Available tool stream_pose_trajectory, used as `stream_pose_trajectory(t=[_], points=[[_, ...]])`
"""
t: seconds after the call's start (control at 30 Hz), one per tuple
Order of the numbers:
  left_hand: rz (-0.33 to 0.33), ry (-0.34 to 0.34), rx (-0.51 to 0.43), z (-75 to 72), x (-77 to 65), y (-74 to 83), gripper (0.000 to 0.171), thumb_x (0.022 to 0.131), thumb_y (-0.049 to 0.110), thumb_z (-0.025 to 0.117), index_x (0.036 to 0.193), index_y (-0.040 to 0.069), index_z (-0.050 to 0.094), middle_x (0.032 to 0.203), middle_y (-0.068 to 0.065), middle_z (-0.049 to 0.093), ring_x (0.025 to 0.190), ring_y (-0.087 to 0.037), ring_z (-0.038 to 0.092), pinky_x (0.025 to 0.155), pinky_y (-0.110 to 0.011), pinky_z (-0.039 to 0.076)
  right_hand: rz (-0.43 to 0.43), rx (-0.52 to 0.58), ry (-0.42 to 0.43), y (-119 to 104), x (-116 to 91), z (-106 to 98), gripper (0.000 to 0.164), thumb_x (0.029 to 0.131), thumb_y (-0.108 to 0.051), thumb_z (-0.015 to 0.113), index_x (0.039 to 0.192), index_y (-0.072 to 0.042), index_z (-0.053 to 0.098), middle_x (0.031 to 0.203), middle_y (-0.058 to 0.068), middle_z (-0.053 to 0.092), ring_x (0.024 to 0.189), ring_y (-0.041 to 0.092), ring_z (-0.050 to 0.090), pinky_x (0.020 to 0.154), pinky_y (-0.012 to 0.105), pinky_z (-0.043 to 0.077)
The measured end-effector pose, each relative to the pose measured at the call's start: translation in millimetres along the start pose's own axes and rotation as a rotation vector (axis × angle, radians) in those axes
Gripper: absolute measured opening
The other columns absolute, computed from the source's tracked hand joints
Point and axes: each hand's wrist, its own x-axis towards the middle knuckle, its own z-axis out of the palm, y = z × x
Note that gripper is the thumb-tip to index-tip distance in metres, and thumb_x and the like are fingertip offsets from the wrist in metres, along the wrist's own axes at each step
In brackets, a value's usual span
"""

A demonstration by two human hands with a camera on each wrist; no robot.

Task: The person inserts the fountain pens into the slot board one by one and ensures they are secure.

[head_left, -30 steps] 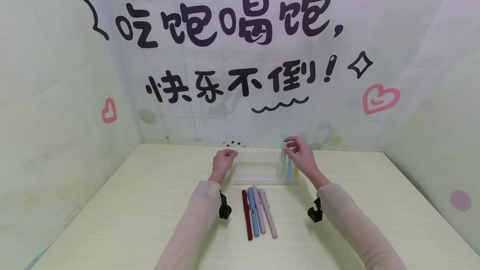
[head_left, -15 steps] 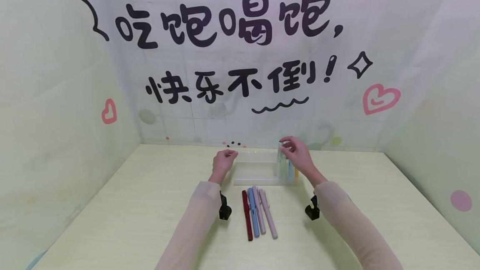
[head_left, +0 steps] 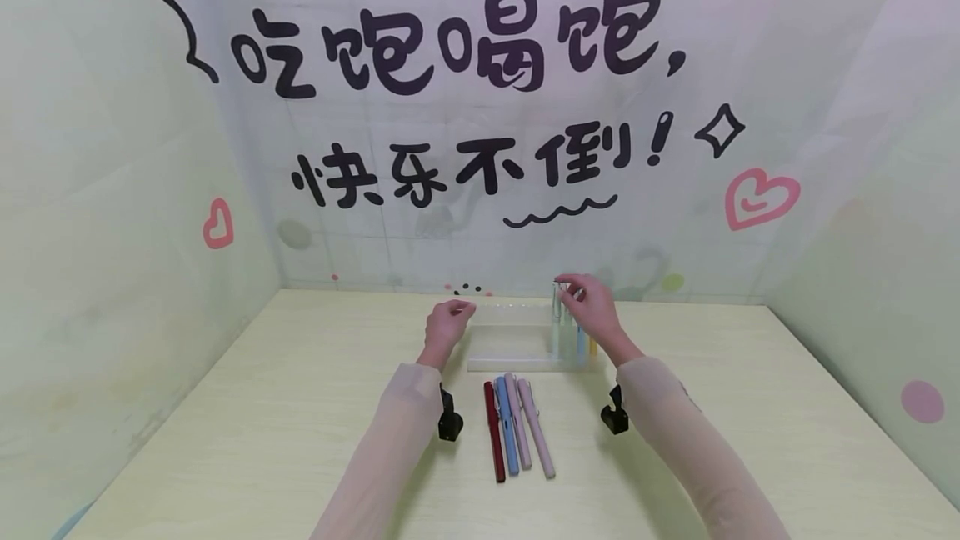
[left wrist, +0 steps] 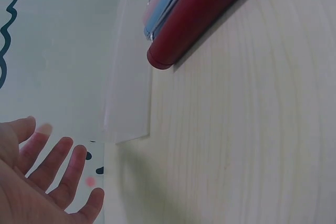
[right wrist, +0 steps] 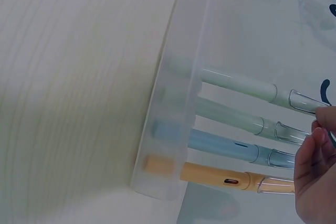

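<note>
A translucent pen rack [head_left: 510, 363] stands on the table. My left hand [head_left: 447, 327] pinches its upper left corner between thumb and index finger, the other fingers spread in the left wrist view. My right hand [head_left: 592, 307] pinches the clip end of a pale green fountain pen [right wrist: 239, 83], which stands upright with its lower end inside the rack's base trough. To its right in the rack stand a second green pen [right wrist: 231, 111], a blue pen [right wrist: 223, 142] and an orange pen [right wrist: 215, 176], partly hidden by the right hand in the head view.
On the table before the rack lie a dark red pen [head_left: 494, 432], a blue pen [head_left: 507, 425] and two pink pens [head_left: 536, 427], side by side. A printed cloth wall [head_left: 480, 257] rises close behind the rack.
My right hand has moved a little left with the pale green pen and lowered it into the rack, left of the second green pen. The left hand has stayed at the corner.
</note>
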Motion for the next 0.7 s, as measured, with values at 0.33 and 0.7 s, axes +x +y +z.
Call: stream_pose_trajectory(t=[0.33,0.7], points=[[0.003,-0.002,-0.007,1.3,0.7,-0.8,0.029,0.087,0.027,0.055,0.106,0.007,0.063,0.099,-0.01,0.061,0.09,-0.025,0.055,0.074,-0.038,0.043,0.084,-0.076,-0.018,-1.3,4.6,2.3,0.024,0.084,-0.008,0.058,0.107,-0.004,0.062,0.076,0.007,0.056,0.061,0.018,0.048,0.05,0.029,0.04],[0.001,0.001,-0.014,1.1,0.7,0.1,0.03,0.087,0.028,0.055,0.106,0.007,0.063,0.099,-0.009,0.061,0.09,-0.024,0.055,0.074,-0.037,0.044,0.111,-0.038,-0.061,4.0,5.8,4.0,0.03,0.083,-0.005,0.056,0.113,-0.003,0.058,0.076,0.009,0.059,0.059,0.02,0.049,0.047,0.03,0.039]])
